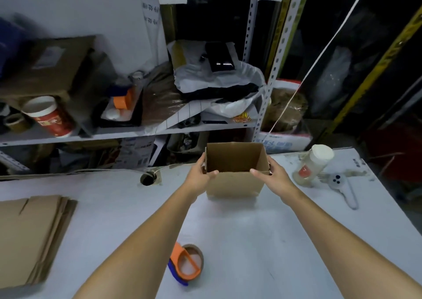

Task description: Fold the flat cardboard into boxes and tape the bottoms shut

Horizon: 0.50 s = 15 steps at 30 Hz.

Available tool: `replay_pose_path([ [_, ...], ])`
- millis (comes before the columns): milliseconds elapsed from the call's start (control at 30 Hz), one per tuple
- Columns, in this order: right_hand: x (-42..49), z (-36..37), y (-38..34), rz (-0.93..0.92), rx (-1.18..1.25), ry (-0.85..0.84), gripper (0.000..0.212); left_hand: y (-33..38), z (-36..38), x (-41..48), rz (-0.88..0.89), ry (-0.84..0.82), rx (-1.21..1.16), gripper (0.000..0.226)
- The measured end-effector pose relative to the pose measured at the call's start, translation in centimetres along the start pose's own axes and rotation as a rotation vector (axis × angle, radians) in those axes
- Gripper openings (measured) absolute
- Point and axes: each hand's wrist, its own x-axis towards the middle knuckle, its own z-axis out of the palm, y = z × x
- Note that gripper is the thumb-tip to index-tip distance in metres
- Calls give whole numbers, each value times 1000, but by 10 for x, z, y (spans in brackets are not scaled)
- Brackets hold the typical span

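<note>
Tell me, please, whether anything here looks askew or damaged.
The red-labelled tub on the left shelf sits tilted rather than upright, and the white tabletop has a round hole left of the box.

- an open-topped cardboard box (235, 173) stands upright on the white table (251, 230), near its far edge.
- the left hand (202, 169) grips the box's left wall at the rim, thumb hooked over the near edge.
- the right hand (272, 171) grips the right wall the same way, thumb on the near rim.
- a stack of flat cardboard (29, 237) lies at the table's left side, well apart from the box.
- an orange tape dispenser (186, 263) with brown tape rests near the table's front, between the forearms.
- a white-capped jar (314, 163) stands tilted right of the box; beside it lies a white handled tool (342, 190).
- a round hole (148, 178) shows in the tabletop left of the box.
- cluttered shelves (137, 130) stand behind, with tags reading 5.5 and 5.6.
</note>
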Motion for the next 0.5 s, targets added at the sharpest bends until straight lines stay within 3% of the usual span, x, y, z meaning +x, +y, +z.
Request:
replay_pose_path([
  [300,23,-5,6,98,80,7,73,0,13,18,-45,78,129,83],
  [500,26,-14,-3,130,-12,90,65,7,9,7,6,168,305,69],
])
